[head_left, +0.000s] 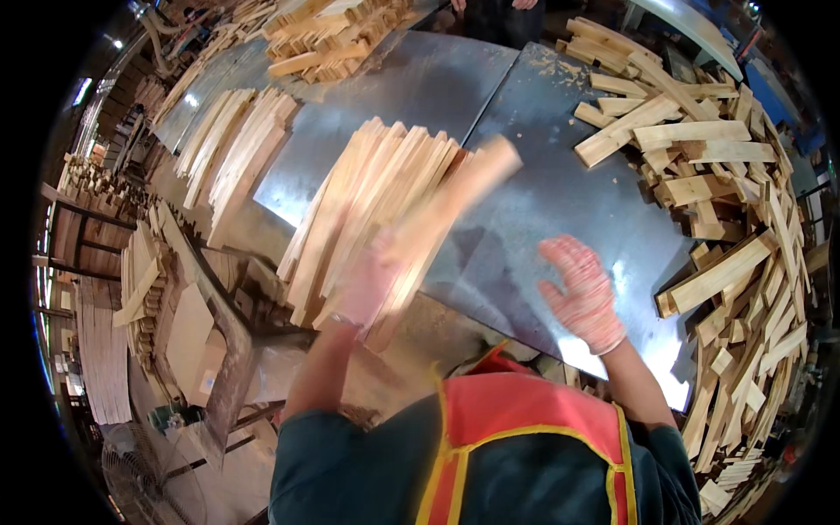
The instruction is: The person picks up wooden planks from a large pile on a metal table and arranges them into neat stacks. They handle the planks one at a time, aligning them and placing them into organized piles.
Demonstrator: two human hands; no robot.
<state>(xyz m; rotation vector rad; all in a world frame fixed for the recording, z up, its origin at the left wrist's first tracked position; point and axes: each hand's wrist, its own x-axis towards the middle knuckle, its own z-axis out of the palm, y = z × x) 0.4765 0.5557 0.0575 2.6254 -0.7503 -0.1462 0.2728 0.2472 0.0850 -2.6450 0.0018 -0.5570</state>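
My left hand (pixel 369 276), smeared by motion, is closed on the near part of a pale wooden board (pixel 468 188). This board slants away to the right, its far end raised above the row beside it. Under and left of that hand lies a row of similar wooden slats (pixel 350 192), side by side with their near ends past the table edge. Over the metal tabletop (pixel 534 175), my right hand (pixel 579 296) wears a red-and-white knit glove. Its fingers are spread and it holds nothing.
A loose heap of wood offcuts (pixel 709 188) lines the right side. More slats (pixel 254 144) lie at the left, and a stacked pile (pixel 337 35) stands at the far side. A fan (pixel 140 477) is at lower left. Another person's hands (pixel 494 3) show at the far edge.
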